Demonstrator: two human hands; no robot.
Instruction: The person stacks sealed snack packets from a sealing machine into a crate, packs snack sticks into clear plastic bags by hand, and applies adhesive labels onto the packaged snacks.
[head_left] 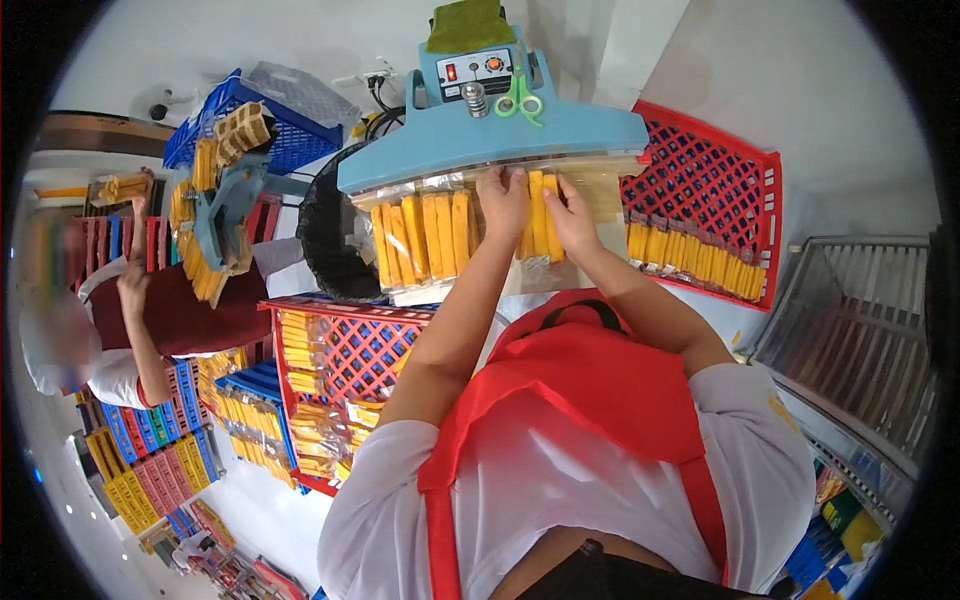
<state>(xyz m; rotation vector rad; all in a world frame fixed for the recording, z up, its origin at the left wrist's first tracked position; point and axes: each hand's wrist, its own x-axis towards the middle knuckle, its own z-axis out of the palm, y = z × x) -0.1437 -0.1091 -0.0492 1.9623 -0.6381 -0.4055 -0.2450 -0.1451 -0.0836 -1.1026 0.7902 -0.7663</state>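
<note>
Left hand (502, 205) and right hand (572, 215), fingers bent, grip one clear plastic bag of long yellow sticks (537, 225) near the front edge of the pale shelf (510, 284); similar bags (425, 240) lie leftward, others (695, 262) already in a red lattice plastic crate (776, 200), closure indiscernible.

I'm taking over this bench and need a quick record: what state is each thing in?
Left hand: fingers on the middle packet's upper part.
Right hand: at that packet's other side.
Middle packet: between the hands, yellow sticks inside; seal unclear.
Blue machine: upright; heat unknown.
Green cloth: draped on top.
Scissors: lying on the machine.
Right-side red crate: partly filled.
Black bin liner: open.
</note>
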